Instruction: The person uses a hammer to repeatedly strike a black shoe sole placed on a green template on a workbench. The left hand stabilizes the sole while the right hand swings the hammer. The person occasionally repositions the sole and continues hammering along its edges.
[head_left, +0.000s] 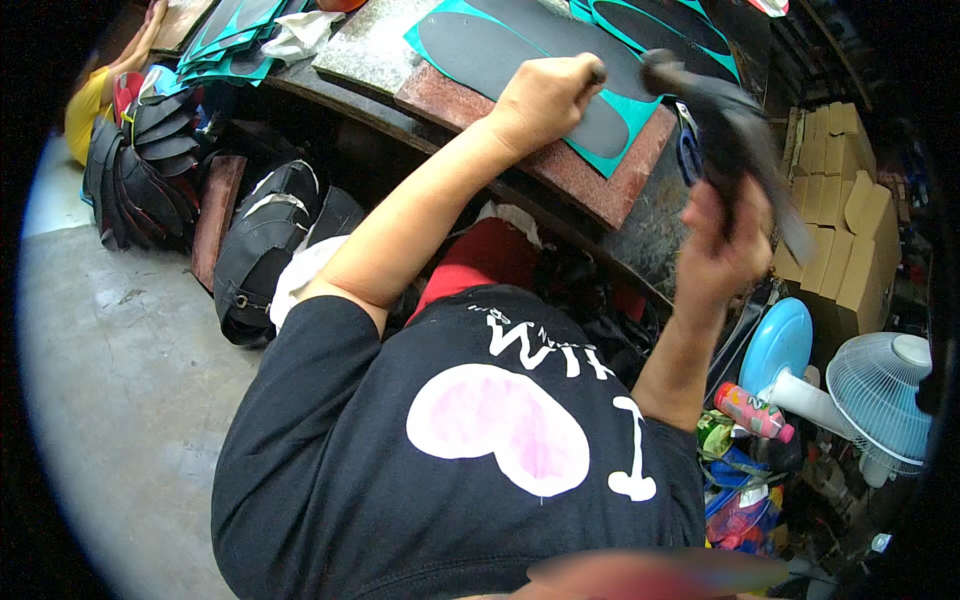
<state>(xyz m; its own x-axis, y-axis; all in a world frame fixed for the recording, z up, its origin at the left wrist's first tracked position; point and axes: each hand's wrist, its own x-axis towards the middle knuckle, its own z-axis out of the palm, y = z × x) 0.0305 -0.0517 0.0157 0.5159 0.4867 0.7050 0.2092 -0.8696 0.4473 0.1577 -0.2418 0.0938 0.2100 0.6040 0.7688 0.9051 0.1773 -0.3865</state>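
Beside the bench (655,240) stand cartons (845,230) — right hand (730,235) clamps a hammer-like tool (735,105), left hand (548,98) a dark piece (598,72).

The left forearm (425,215) is slanting across the near edge of the reddish slab (590,195), its elbow bending short of that edge. The left hand (548,95) is showing over the slab, fingers curling tightly into a fist. The right forearm (690,345) is standing steeply, right of the slab; the right hand (730,235), appearing blurred, is gripping beyond the slab's right side.
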